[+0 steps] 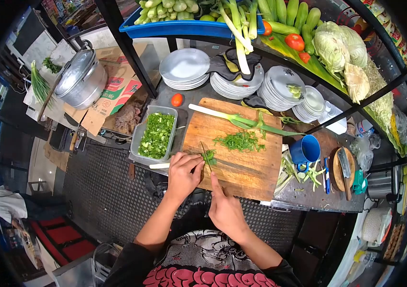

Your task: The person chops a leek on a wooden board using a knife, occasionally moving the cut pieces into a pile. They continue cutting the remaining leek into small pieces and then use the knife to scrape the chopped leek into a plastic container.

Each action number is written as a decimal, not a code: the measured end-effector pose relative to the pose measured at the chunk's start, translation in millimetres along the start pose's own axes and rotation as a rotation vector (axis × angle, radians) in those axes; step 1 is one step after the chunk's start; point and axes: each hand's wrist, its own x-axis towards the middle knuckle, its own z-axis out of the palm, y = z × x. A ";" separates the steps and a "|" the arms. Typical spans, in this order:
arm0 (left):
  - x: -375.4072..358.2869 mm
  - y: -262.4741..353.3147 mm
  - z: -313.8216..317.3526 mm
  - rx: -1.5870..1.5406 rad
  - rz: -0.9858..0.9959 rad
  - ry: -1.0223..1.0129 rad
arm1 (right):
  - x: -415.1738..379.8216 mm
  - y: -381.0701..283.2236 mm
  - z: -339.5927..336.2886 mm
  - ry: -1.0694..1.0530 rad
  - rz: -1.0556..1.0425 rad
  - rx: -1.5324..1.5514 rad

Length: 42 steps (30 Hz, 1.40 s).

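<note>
Near the front left edge of the wooden cutting board (246, 178), my left hand (184, 173) is closed on a leek stalk (159, 166), whose white end sticks out to the left. My right hand (225, 208) grips a knife (205, 155), with its forefinger stretched along the blade's spine. The blade stands in the green end of the stalk beside my left fingertips. Sliced greens (239, 141) lie in the middle of the board, and a whole leek (227, 116) lies across its back. Left of the board, a plastic container (134, 138) holds chopped greens (157, 135).
Plate stacks (184, 67) line the back. A tomato (177, 100) sits near the container. To the right are a blue mug (304, 150), trimmings (287, 171) and another knife (344, 165) on a round board (338, 181). A pot (81, 81) stands left.
</note>
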 end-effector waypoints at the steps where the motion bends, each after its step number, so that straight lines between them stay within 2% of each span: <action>1: -0.2 0.4 -0.1 0.001 -0.003 -0.002 | -0.5 -3.8 -2.1 -0.028 0.048 0.013; 7: 0.7 0.4 -0.6 0.005 0.004 -0.018 | 2.1 3.0 6.5 0.017 0.002 -0.028; 10: -0.1 0.1 -1.0 0.005 0.006 -0.024 | 1.9 0.1 6.9 -0.040 0.054 -0.085; 13: -0.3 0.2 -1.2 0.002 0.007 -0.029 | -11.7 11.6 19.0 0.111 -0.059 -0.128; 17: 0.3 1.2 -1.4 0.001 0.004 -0.022 | -48.9 18.4 4.2 -0.023 0.036 -0.148; 21: -0.1 0.8 -2.2 -0.005 0.013 -0.004 | -83.5 29.3 -11.1 0.098 -0.071 0.034; 24: 0.8 2.1 -3.7 -0.031 -0.017 -0.007 | -87.3 27.6 -19.6 0.016 0.085 0.117; 33: 2.8 2.7 -6.6 -0.062 -0.029 -0.035 | -16.6 23.3 18.1 0.113 -0.057 0.020; 36: 2.7 0.9 -7.4 -0.053 -0.013 -0.035 | -11.0 16.4 13.6 0.027 0.001 -0.003; 42: 4.3 -0.5 -9.1 -0.079 0.002 -0.048 | -1.9 1.5 7.2 0.028 -0.005 -0.009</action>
